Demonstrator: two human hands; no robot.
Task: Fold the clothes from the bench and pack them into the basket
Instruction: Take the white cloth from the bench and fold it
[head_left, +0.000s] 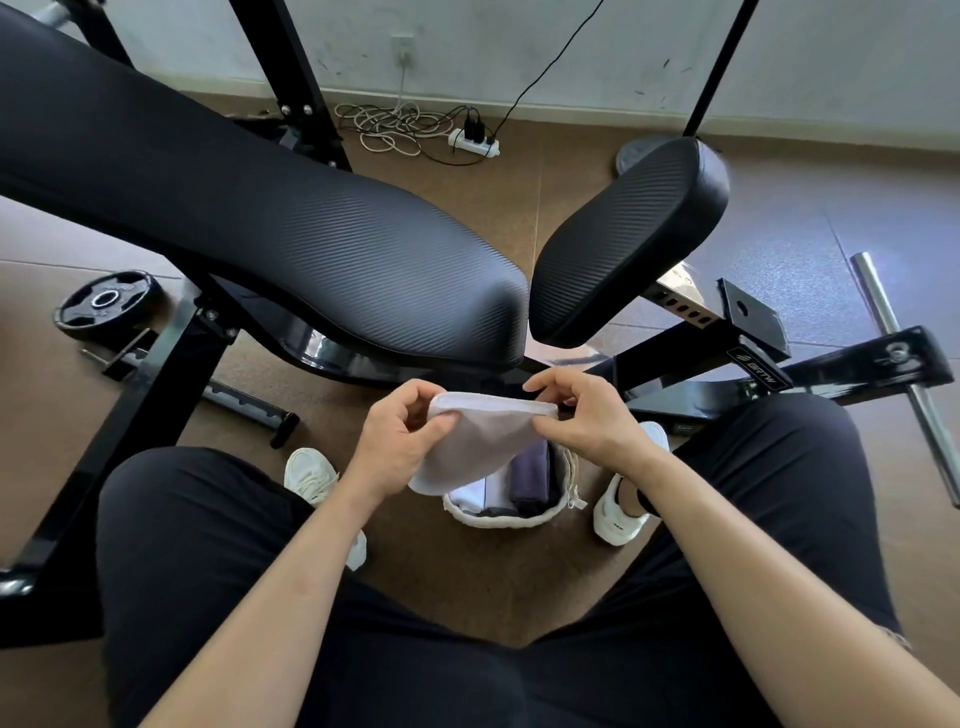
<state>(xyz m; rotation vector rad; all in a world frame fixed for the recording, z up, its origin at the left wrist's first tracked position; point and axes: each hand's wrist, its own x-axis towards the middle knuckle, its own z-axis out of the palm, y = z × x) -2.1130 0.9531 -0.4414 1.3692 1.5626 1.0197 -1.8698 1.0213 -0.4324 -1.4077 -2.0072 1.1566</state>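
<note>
White cloth (480, 441), a small pale garment, hangs in mid-air between both hands.

Head view, hands:
- Left hand (400, 434) grips the left end of the cloth's top hem, fingers curled over the edge and thumb under it.
- Right hand (587, 415) pinches the right end of the same hem between thumb and forefinger, with the other fingers loosely bent behind.
- The top edge runs nearly level between the two grips. The rest droops down and to the left, its lower tip hanging over the left rim of the basket (498, 517).

Head view, basket:
- It is pale and woven, and sits on the brown floor between the person's white shoes (311, 475), right under the cloth.
- Inside, a folded purple piece (530, 475) stands on the right with a folded white piece (470, 493) on the left. A grey edge shows at the near wall, but I cannot tell what it belongs to.

Head view, surroundings:
- The black bench (260, 218) runs as a long ribbed pad from far left to centre, just beyond the hands.
- A separate seat pad (628, 244) sits to its right, with a narrow gap between the two.
- A weight plate (106, 301) lies flat on the floor at left.
- A power strip (475, 143) with plugs and coiled white cable sits by the far wall.
- A steel bar (904, 374) crosses the bench frame at right.
- Knees in black trousers (208, 519) frame the near edge.
</note>
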